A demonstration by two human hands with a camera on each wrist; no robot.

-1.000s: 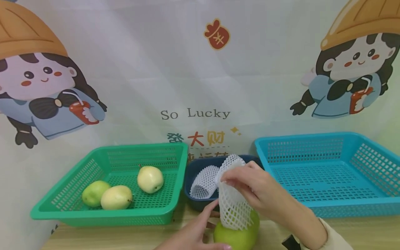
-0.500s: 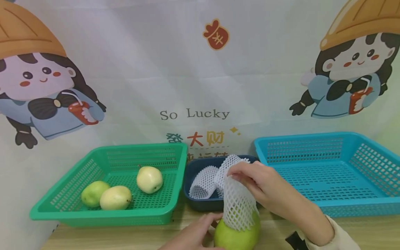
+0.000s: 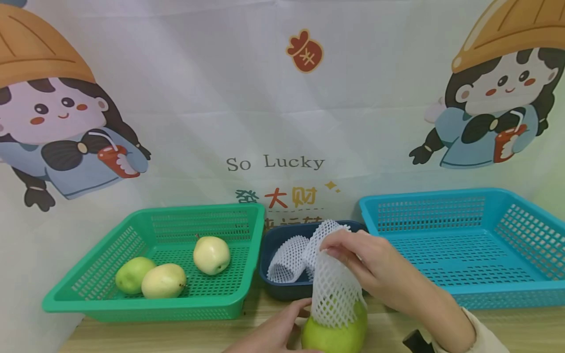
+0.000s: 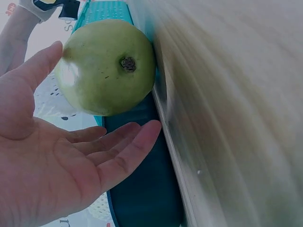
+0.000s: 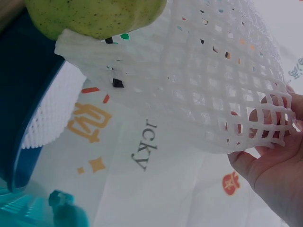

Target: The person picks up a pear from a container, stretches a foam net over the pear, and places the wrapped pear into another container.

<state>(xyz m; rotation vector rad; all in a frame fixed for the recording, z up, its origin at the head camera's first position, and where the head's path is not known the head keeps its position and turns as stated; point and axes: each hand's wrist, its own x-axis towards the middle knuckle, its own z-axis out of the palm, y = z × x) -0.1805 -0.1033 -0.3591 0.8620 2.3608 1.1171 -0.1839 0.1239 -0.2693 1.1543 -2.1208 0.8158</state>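
Note:
A green pear (image 3: 331, 338) sits on the table at the bottom of the head view. A white foam net sleeve (image 3: 337, 291) covers its upper part and stands up from it. My right hand (image 3: 375, 267) pinches the sleeve's top end; the right wrist view shows fingertips through the mesh (image 5: 199, 94). My left hand (image 3: 273, 331) is at the pear's left side. In the left wrist view its thumb tip meets the pear's edge, while the other fingers reach out loosely below the fruit, seemingly apart from it.
A green basket (image 3: 167, 309) at left holds several pears. Behind my hands, a dark blue tub (image 3: 287, 290) contains more foam sleeves (image 3: 289, 257). On the right stands a blue basket (image 3: 441, 245). A printed cloth (image 3: 379, 98) hangs behind everything.
My right hand has shifted slightly right with the sleeve's top end, and the sleeve has swung that way. My left hand's fingers have drawn lower beside the pear.

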